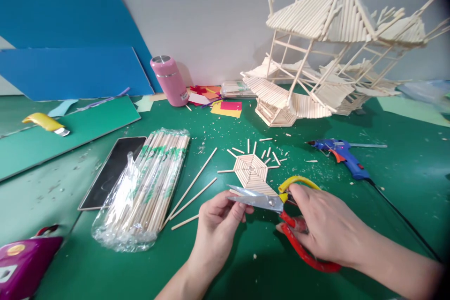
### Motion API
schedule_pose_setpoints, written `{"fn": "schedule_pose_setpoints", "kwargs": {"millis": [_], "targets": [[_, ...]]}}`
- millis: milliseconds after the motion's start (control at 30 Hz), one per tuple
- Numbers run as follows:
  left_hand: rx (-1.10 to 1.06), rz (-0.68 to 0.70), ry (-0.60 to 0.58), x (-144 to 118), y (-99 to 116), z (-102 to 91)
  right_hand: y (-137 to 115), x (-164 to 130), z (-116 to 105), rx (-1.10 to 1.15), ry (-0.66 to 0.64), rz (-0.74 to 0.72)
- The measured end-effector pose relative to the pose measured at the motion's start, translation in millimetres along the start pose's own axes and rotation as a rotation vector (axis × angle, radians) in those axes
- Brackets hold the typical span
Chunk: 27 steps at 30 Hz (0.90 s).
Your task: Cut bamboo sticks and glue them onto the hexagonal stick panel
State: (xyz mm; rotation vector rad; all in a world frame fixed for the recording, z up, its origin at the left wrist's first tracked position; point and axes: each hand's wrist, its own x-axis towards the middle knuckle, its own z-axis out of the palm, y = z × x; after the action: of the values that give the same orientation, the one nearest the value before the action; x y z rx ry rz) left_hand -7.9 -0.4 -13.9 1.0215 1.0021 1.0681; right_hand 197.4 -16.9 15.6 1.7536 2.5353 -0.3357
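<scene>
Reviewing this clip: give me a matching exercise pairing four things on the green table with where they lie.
Things:
1. scissors
2. glue gun
3. pink bottle
4. bag of sticks

Places:
A. left of the hands, beside a dark slab
B. far side, against the wall
C. in the right hand
D. right of the hexagon of sticks

Pairs: 1-C, 2-D, 3-B, 4-A

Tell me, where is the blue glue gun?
The blue glue gun lies on the green table in the head view, on the right side, below the stick house model and beyond the right hand holding the scissors.
</scene>
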Motion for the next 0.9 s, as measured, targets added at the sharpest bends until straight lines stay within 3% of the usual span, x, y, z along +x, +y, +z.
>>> {"fn": "schedule_pose_setpoints", "kwargs": {"millis": [167,433,900], "targets": [[-0.023,-0.019,0.007,-0.6,1.6,0.1,0.3,1.1,1.8,0.002,-0.015,0.006],[0.005,0.006,0.032,0.5,3.7,1.6,-0.5,1.6,-1.5,-0.001,0.084,-0.004],[0.111,0.041,0.039,0.0,7.9,2.2,-0.6,2.7,-2.4,-0.025,-0.008,-0.013]]}}
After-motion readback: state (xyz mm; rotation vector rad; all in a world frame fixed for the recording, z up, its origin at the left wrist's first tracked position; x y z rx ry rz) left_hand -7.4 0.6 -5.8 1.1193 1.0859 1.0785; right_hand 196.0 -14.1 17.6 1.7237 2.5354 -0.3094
